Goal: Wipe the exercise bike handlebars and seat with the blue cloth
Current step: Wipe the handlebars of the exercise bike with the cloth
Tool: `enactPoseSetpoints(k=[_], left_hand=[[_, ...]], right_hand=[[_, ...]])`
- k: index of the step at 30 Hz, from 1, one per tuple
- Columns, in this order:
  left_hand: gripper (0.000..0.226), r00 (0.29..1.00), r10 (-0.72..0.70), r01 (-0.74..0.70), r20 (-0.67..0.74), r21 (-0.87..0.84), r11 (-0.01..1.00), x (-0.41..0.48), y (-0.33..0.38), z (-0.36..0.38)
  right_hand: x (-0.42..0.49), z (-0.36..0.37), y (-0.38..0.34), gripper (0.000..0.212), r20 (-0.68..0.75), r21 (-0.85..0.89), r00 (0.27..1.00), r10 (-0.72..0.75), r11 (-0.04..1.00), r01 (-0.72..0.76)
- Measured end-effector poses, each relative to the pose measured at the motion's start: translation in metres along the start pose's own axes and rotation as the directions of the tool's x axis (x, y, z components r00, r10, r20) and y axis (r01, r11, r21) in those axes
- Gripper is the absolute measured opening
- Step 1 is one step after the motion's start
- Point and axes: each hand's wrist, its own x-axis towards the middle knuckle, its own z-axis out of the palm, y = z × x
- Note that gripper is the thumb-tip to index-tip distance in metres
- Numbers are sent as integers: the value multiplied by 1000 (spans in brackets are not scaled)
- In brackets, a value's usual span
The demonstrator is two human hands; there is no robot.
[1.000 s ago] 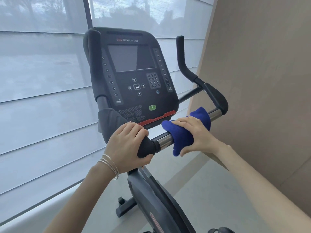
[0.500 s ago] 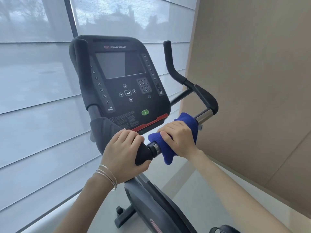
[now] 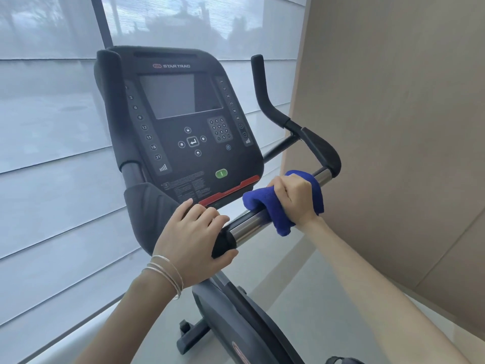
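Bare chrome bar (image 3: 249, 224) open between left hand (image 3: 195, 233) and cloth (image 3: 278, 206). Short bare stretch right of cloth, ended by black grip (image 3: 321, 151). Console (image 3: 181, 127) sits close above the bar, tight gap there. Wall (image 3: 393, 127) near on the right, past the grip. Below the bar: open floor (image 3: 301, 290), frame (image 3: 236, 319) under left hand.

Right hand (image 3: 294, 198) has the blue cloth (image 3: 275, 206) wrapped round the chrome handlebar (image 3: 246, 227), just right of the console (image 3: 178, 127); left hand (image 3: 194, 237) grips the bar's black end below it.
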Motion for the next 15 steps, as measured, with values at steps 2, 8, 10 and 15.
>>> enactPoseSetpoints(k=[2, 8, 10, 15], left_hand=[[57, 999, -14, 14, 39, -1, 1000, 8, 5, 3], [63, 990, -60, 66, 127, -41, 997, 32, 19, 16], [64, 988, -82, 88, 133, -41, 995, 37, 21, 19], [60, 981, -122, 131, 152, -54, 990, 46, 28, 24]], right_hand=[[6, -2, 12, 40, -20, -14, 1000, -7, 1000, 7], [5, -7, 59, 38, 35, -76, 945, -326, 942, 328], [7, -5, 71, 39, 13, -30, 951, -310, 950, 310], [17, -15, 115, 44, 15, -25, 991, -133, 991, 133]])
